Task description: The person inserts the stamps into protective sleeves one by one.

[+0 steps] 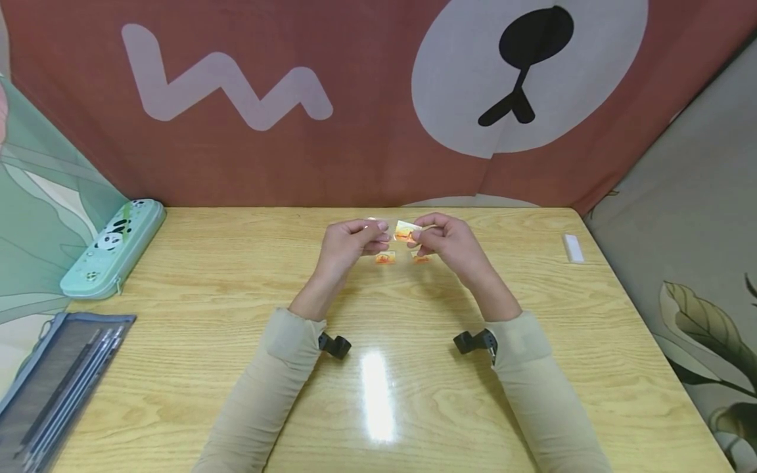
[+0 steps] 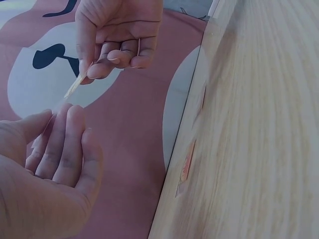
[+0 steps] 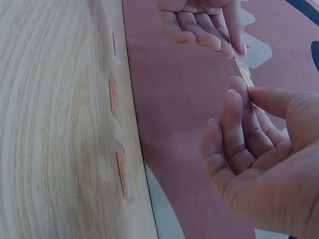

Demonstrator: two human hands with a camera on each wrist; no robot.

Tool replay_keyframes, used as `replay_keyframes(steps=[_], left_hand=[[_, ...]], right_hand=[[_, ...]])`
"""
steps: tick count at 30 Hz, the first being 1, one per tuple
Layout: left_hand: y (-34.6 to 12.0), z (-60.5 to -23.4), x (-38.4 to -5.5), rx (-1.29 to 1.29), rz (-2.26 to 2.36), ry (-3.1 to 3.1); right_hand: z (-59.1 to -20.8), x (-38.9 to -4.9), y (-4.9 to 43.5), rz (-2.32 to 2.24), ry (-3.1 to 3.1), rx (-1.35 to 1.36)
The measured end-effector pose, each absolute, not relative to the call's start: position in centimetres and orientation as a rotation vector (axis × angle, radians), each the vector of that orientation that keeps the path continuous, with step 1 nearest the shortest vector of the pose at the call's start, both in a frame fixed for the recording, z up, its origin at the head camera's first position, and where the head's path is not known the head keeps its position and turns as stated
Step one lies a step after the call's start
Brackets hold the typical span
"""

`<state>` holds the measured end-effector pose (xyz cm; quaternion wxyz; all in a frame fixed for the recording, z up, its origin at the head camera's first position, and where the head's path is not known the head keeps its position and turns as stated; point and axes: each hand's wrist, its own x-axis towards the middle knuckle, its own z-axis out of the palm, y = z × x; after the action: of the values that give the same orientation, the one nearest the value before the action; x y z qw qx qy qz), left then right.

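Observation:
Both hands are raised over the far part of the table and face each other. My right hand [image 1: 446, 240] pinches a small card [image 1: 407, 231] printed in yellow and orange, between thumb and index finger. With thumb and fingertips, my left hand [image 1: 357, 238] pinches a clear plastic sleeve [image 3: 240, 60] at the card's other end; the card's lower part overlaps the sleeve in the right wrist view. Below the hands, one small orange card [image 1: 385, 258] lies on the table, and another orange card [image 1: 421, 259] lies to its right, partly hidden by the right hand.
The wooden table [image 1: 236, 282] ends at a red cloth with a bear print. A mint panda pencil case [image 1: 115, 249] and a mesh pouch with pencils [image 1: 71, 387] lie at the left. A white eraser-like block [image 1: 573, 248] sits at the far right.

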<state>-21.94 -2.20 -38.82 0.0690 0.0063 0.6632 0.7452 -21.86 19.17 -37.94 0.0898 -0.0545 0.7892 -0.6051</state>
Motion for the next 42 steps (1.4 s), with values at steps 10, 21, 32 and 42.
replay_keyframes(steps=[10,21,32,42], left_hand=[[-2.03,-38.97,-22.02,-0.006,2.24,2.03],[-2.06,-39.09,-22.13,-0.029,2.225,2.057],[-2.07,-38.96,-21.94,-0.055,2.193,2.08],[-2.06,-38.86,-21.92,-0.022,2.198,2.063]], right_hand=[[-37.65,-21.7,19.14,-1.8,2.337,-0.166],[-37.7,-21.69,19.13,-1.807,2.33,-0.169],[-37.6,-21.53,19.04,-1.811,2.333,-0.172],[-37.59,-21.64,19.06,-1.819,2.315,-0.159]])
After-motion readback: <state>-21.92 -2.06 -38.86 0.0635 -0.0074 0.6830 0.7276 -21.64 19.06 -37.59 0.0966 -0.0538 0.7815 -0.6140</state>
